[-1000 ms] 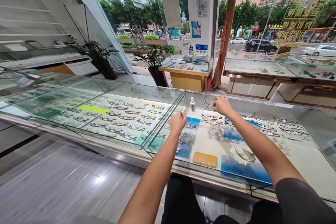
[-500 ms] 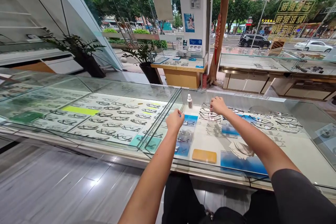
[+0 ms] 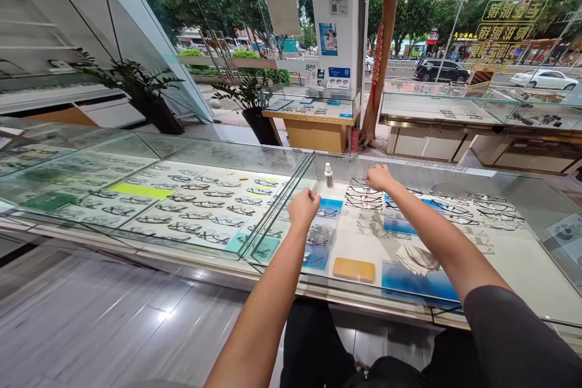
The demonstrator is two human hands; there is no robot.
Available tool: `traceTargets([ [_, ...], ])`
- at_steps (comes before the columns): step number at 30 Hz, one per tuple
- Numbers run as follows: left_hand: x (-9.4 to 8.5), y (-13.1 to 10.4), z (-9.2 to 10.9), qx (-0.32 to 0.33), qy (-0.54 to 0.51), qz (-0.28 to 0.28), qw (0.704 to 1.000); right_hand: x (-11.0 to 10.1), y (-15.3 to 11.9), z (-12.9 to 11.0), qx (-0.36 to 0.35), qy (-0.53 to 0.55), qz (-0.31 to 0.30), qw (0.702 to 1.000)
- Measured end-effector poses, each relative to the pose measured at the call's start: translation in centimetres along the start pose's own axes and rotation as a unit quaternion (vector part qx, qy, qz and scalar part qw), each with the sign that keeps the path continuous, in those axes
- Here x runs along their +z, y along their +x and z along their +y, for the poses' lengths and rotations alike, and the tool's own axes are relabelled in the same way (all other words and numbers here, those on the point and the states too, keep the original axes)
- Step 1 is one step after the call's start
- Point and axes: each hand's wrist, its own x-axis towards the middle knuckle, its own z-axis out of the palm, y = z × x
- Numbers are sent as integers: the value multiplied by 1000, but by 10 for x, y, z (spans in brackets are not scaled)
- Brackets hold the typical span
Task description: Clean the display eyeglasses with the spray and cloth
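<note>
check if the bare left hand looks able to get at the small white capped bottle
Probably yes: the bare left hand is close to the small white capped bottle and nothing visible stands between them. Its fingers are curled, though, and whether they hold something is unclear.

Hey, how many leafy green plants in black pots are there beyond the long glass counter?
2: the left plant, beside the slanted grey pillar, and the right plant, just left of the light-wood display table. Others may be hidden.
</note>
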Motion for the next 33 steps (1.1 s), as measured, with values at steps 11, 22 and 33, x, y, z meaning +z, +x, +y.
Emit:
traceTargets([
  [11, 0, 4, -7, 33, -41, 65, 996, -28, -25, 9, 14, 137, 87, 987],
  [22, -12, -19, 58, 167, -174, 122, 963, -12, -130, 73, 5, 452, 251, 856],
  [33, 35, -54, 164, 313, -329, 52, 889, 28, -143, 79, -10, 589, 257, 766],
])
